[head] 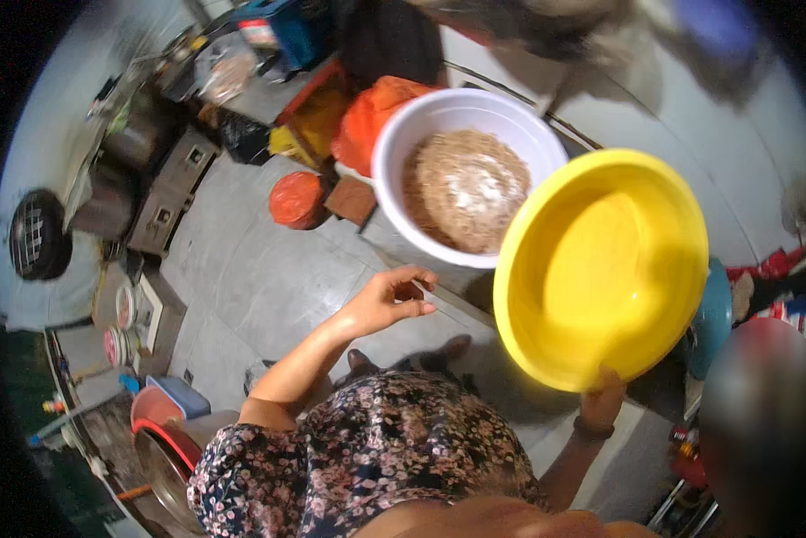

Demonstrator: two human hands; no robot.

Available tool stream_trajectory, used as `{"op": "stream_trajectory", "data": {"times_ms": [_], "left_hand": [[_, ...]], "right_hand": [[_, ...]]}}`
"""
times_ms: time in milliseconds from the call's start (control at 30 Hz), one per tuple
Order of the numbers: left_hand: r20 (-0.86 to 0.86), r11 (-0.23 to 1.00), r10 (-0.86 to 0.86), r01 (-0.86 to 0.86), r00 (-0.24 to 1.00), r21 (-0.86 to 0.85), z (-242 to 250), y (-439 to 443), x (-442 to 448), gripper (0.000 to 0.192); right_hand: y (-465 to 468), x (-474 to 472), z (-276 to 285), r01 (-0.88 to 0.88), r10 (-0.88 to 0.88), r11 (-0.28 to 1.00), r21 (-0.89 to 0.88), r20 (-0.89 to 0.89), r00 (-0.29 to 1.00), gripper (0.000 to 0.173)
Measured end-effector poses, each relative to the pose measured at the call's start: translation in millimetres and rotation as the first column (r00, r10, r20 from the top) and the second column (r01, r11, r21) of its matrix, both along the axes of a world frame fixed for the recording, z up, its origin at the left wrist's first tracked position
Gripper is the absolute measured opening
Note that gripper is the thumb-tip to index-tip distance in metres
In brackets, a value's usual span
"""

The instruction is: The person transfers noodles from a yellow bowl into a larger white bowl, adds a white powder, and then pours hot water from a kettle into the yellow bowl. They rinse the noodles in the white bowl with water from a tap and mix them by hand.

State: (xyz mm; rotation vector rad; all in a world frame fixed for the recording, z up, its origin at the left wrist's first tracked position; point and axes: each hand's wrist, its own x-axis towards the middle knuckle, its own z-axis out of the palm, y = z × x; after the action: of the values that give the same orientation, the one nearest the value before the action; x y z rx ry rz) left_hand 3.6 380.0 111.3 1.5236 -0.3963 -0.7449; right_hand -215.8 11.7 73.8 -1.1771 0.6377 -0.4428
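My right hand (603,393) grips the near rim of a yellow plastic basin (611,269), which is tilted and looks bare inside. Some of that hand's fingers are hidden by the rim. My left hand (393,300) is held in the air with nothing in it, thumb and fingers apart and half curled. Beyond it stands a white plastic tub (389,134), holding a brown shredded or grainy mass (443,161) with white powder (477,185) heaped on top. The yellow basin overlaps the tub's right rim in the view.
A round orange-red bundle (297,200) and a brown block (351,200) are left of the tub, an orange bag (376,114) behind it. Grey drawers (174,191) line the left side. A red-rimmed basin (167,464) stands at lower left, a blue container (712,319) at right.
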Motion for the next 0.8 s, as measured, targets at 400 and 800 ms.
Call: {"op": "stream_trajectory", "data": {"times_ms": [400,800], "left_hand": [[-0.257,0.704,0.653,-0.696,0.713,-0.142,-13.2,330.0,-117.2,0.063],[-0.481,0.062,0.860,-0.971,0.170,-0.233,-60.3,541.7,-116.3,0.042]], "right_hand": [[402.6,177.9,42.8,-0.534,0.536,0.794,0.292,0.080,0.841,0.042],[738.3,245.6,17.7,-0.920,0.940,0.331,0.208,0.017,0.342,0.043]]}}
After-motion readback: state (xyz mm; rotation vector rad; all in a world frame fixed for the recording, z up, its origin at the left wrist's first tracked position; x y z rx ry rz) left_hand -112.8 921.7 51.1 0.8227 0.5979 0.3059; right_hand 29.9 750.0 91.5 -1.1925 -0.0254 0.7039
